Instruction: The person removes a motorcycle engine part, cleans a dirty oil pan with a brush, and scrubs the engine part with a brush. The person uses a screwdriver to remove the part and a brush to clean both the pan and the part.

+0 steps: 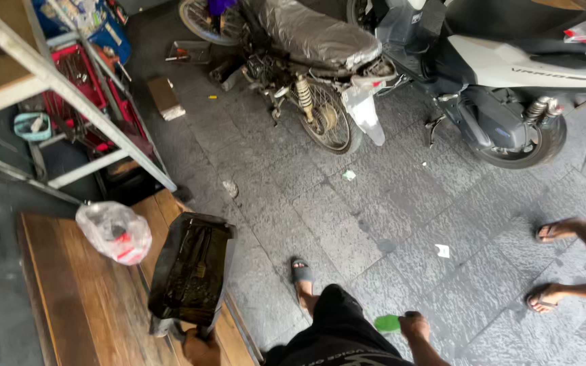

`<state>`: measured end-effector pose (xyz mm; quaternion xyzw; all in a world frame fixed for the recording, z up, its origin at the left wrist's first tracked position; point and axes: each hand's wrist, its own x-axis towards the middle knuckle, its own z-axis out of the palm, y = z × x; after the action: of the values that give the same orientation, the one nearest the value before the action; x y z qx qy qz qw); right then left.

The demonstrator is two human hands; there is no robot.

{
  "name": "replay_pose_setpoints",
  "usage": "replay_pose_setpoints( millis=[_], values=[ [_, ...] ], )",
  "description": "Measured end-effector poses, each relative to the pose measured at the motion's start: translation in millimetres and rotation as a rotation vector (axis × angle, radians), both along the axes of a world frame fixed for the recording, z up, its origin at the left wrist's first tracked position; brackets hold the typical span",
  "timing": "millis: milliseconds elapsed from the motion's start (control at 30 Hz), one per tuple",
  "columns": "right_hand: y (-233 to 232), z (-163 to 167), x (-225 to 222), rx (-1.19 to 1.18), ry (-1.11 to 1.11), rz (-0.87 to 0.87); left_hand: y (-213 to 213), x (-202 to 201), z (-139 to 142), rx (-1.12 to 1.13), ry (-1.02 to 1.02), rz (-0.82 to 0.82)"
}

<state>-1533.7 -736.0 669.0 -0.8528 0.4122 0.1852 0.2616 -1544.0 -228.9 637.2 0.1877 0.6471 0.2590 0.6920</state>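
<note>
Bag (115, 232): clear plastic, on wooden bench (83, 305) | Left hand (201, 347): fingers clamped on black panel (191, 271), held upright over bench edge | Right hand (415, 327): fingers closed on green object (387, 323), low beside leg | Motorbikes (320, 61): parked beyond, on grey floor (374, 217)

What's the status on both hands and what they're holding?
Left hand grips black plastic panel over wooden bench. Right hand holds green object.

2 motorbikes (306, 61) – plastic bag (114, 232)
</note>
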Motion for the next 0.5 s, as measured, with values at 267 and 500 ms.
replay_pose_setpoints(
  millis=[267,500],
  values=[
    [54,86,217,0.212,-0.212,-0.292,26,179,16,0.183,-0.058,-0.352],
    [101,104,335,-0.061,-0.399,-0.219,30,366,24,0.033,-0.170,-0.555]
  ],
)
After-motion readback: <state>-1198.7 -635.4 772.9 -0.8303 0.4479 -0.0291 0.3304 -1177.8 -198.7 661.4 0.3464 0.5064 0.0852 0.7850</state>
